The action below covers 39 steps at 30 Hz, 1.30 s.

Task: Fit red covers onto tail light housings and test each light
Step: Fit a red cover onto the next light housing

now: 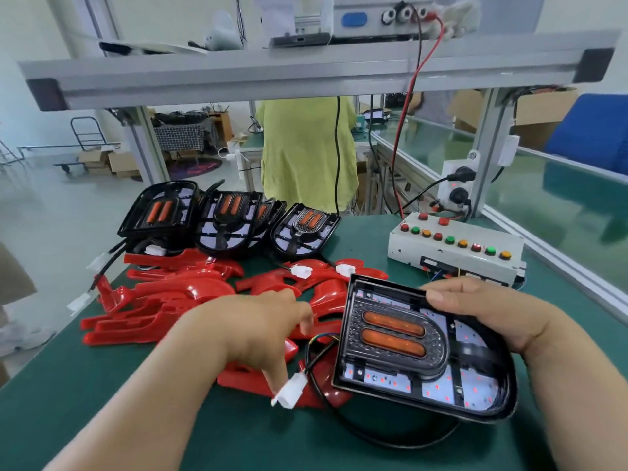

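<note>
The right hand (489, 321) grips the tail light housing (421, 348) by its far edge, thumb on top, holding it tilted above the green table (102, 385), just in front of the button box (455, 248). The left hand (261, 331) reaches down over the red covers (190, 300) heaped left of the box. One finger touches the housing's white connector (290, 392) — a pinch or a mere touch, I cannot tell. Bare housings (234, 215) stand left of the box.

Past the far edge of my green table (238, 436) stands a person in a yellow-green shirt (306, 154). An aluminium shelf (306, 73) spans overhead and carries a white power supply (380, 15). 1 red lead (407, 107) and 1 black lead (337, 147) hang below it. By the table's far right corner, a white socket block (457, 185) holds 2 black plugs. Farther right is a blue chair (591, 130).
</note>
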Each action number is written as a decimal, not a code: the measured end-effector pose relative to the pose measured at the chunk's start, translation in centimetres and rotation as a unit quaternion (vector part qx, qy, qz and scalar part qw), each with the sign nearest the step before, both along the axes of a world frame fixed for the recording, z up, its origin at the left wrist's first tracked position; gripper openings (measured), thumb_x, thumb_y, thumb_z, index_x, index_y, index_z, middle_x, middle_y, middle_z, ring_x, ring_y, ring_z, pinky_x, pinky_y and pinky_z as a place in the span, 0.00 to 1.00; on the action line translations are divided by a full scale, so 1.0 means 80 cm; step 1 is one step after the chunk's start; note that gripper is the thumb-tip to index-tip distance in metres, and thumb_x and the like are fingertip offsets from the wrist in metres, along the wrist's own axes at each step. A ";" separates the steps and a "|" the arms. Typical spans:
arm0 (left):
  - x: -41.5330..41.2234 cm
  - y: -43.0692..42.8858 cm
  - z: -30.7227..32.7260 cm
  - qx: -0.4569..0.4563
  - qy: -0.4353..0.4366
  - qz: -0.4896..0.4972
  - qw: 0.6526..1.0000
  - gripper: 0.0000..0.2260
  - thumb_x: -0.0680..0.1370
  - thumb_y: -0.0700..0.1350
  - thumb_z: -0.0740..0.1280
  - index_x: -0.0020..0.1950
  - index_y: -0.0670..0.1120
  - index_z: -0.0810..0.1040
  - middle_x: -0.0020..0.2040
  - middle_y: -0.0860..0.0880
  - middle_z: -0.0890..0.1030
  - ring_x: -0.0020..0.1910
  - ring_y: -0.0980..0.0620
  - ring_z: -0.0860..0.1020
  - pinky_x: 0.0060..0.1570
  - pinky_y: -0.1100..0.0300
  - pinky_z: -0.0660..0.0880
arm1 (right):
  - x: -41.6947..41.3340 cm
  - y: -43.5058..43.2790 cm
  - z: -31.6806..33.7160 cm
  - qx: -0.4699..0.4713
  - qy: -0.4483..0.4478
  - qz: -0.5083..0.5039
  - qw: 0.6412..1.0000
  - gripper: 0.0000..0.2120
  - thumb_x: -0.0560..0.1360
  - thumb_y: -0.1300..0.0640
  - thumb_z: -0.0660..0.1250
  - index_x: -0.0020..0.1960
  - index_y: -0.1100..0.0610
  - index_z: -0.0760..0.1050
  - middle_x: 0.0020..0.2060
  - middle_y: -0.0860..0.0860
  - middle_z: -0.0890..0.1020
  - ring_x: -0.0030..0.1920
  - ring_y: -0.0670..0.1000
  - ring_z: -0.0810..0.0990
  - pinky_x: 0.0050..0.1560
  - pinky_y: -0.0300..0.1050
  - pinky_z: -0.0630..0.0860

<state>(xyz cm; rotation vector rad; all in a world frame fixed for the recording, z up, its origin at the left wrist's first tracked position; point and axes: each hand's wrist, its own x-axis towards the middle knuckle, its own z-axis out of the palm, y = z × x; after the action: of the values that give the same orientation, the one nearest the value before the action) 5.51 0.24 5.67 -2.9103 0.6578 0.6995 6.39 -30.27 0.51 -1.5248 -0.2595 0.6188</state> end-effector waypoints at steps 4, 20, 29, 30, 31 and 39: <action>-0.002 -0.013 -0.014 0.016 -0.031 -0.039 0.999 0.36 0.65 0.51 0.79 0.68 0.61 0.64 0.60 0.58 0.65 0.49 0.55 0.67 0.35 0.61 0.64 | -0.003 -0.002 0.004 0.004 -0.002 0.006 1.000 0.22 0.72 0.52 0.71 0.60 0.65 0.80 0.57 0.69 0.81 0.53 0.63 0.83 0.57 0.56 0.79; 0.034 -0.013 -0.048 -0.228 -0.081 -0.051 0.969 0.26 0.72 0.46 0.75 0.69 0.58 0.75 0.62 0.62 0.69 0.60 0.60 0.71 0.60 0.63 0.69 | 0.000 0.002 0.000 -0.028 -0.015 -0.036 0.999 0.19 0.73 0.55 0.73 0.60 0.64 0.81 0.58 0.68 0.80 0.58 0.68 0.80 0.65 0.64 0.74; 0.044 0.064 0.003 -0.334 -0.156 0.123 0.921 0.20 0.68 0.47 0.77 0.58 0.60 0.81 0.48 0.63 0.83 0.49 0.67 0.79 0.56 0.64 0.74 | 0.000 0.007 0.002 -0.028 -0.011 -0.032 0.999 0.16 0.73 0.55 0.68 0.56 0.64 0.83 0.55 0.67 0.82 0.51 0.61 0.84 0.55 0.53 0.81; 0.046 0.082 0.007 -0.299 -0.171 0.162 0.925 0.20 0.68 0.48 0.78 0.58 0.58 0.81 0.46 0.61 0.83 0.47 0.65 0.80 0.55 0.62 0.75 | 0.000 0.010 0.002 -0.032 -0.012 -0.028 0.999 0.17 0.73 0.55 0.68 0.57 0.64 0.82 0.56 0.67 0.82 0.52 0.62 0.84 0.56 0.53 0.81; 0.049 0.095 0.007 -0.253 -0.171 0.192 0.933 0.19 0.68 0.48 0.79 0.58 0.56 0.82 0.46 0.60 0.83 0.46 0.63 0.80 0.55 0.60 0.76 | 0.000 0.013 0.002 -0.039 -0.015 -0.022 0.999 0.17 0.73 0.55 0.68 0.58 0.64 0.82 0.56 0.66 0.82 0.53 0.62 0.83 0.57 0.54 0.80; 0.062 0.100 -0.017 -0.150 -0.117 0.229 0.955 0.08 0.72 0.53 0.76 0.50 0.55 0.85 0.50 0.55 0.83 0.49 0.55 0.80 0.56 0.54 0.76 | 0.003 0.046 -0.003 -0.109 -0.046 -0.031 0.992 0.25 0.66 0.47 0.74 0.60 0.58 0.81 0.55 0.58 0.85 0.59 0.62 0.81 0.66 0.59 0.75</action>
<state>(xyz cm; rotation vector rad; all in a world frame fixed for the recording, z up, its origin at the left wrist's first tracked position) 10.51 8.27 4.28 -3.3950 0.0595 0.2859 6.59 -26.63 0.23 -1.7687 -0.2187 0.5414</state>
